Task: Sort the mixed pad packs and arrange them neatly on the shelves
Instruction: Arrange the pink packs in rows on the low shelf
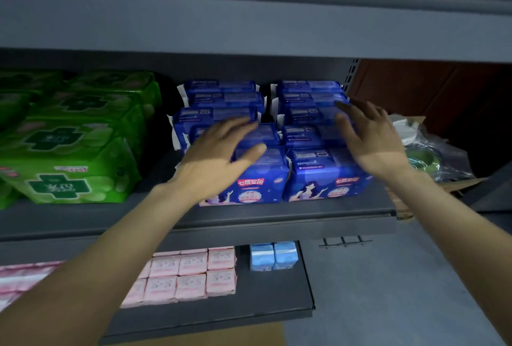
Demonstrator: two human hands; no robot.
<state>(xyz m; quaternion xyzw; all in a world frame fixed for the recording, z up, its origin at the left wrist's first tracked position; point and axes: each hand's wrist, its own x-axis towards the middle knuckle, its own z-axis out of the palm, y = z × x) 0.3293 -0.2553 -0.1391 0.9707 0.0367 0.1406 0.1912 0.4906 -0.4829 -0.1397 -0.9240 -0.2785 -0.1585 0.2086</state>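
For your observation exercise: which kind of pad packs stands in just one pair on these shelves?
The light blue packs on the lower shelf: only two, side by side, right of the pink packs, which fill rows.

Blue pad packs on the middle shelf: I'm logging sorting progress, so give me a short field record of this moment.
middle shelf: blue pad packs in two rows running front to back, right part; green pad packs stacked at the left
left hand: fingers straight, resting on the left blue row
right hand: fingers spread, against the right blue row
lower shelf: pink packs in a grid, two light blue packs beside them
upper shelf: pink items, only the edges show
right of shelf: plastic bag on cardboard
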